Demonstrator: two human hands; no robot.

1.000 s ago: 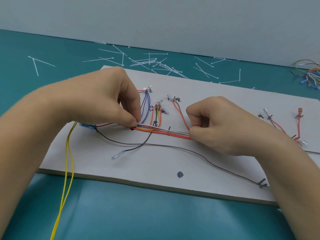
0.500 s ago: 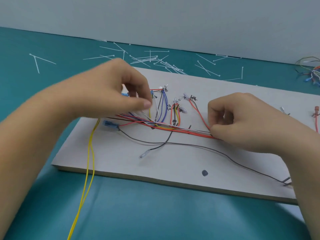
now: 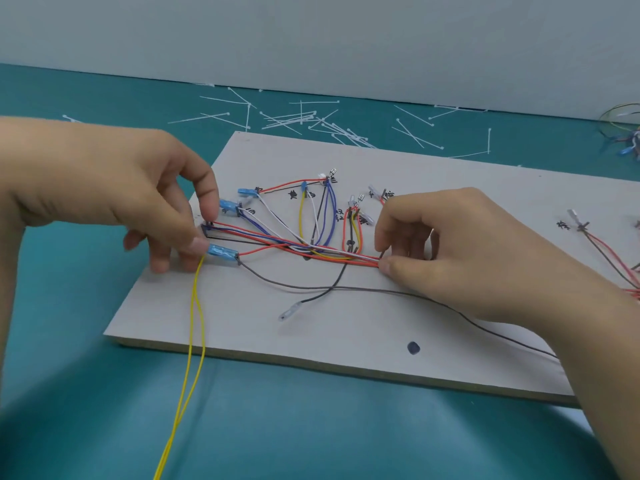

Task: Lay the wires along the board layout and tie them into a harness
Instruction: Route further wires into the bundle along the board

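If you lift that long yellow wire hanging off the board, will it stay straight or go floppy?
Probably floppy: the yellow wire droops over the edge of the board in loose curves. It's thin, so likely very light. It may tug the blue connector it runs into, so lift gently.

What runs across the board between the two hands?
In the head view, a mostly red wire bundle lies between left hand and right hand.

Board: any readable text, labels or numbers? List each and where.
Nothing reads with certainty.
Handwritten black characters on the board, beside the wire ends: too blurred to read.
No print visible on the blue connectors.
The dark dot near the front edge: a mark, no text.
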